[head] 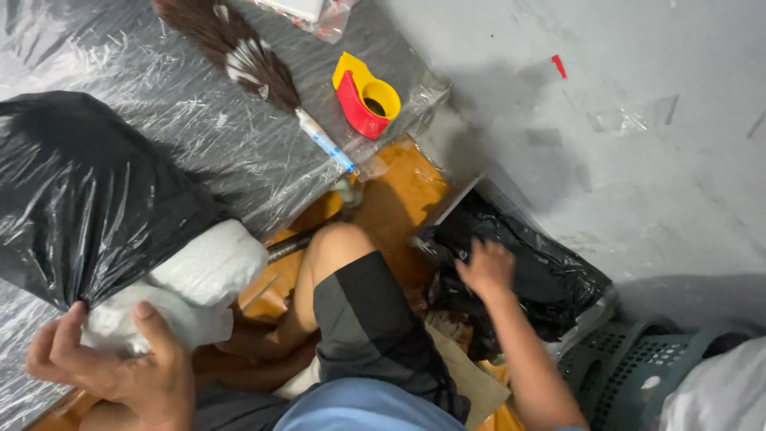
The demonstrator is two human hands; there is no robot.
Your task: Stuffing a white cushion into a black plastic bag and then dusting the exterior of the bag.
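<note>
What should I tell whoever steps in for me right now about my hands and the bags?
Left hand: gripping the white padded bundle, which sticks partly out of the glossy black plastic bag on the plastic-wrapped surface.
Right hand: open, reaching into the crumpled pile of black plastic bags on the floor beside the knee.
Done: bundle is mostly covered by the bag.
Left: its white end is still exposed.
Nearby, untouched: red and yellow tape dispenser, brown feather duster, green plastic basket.
</note>
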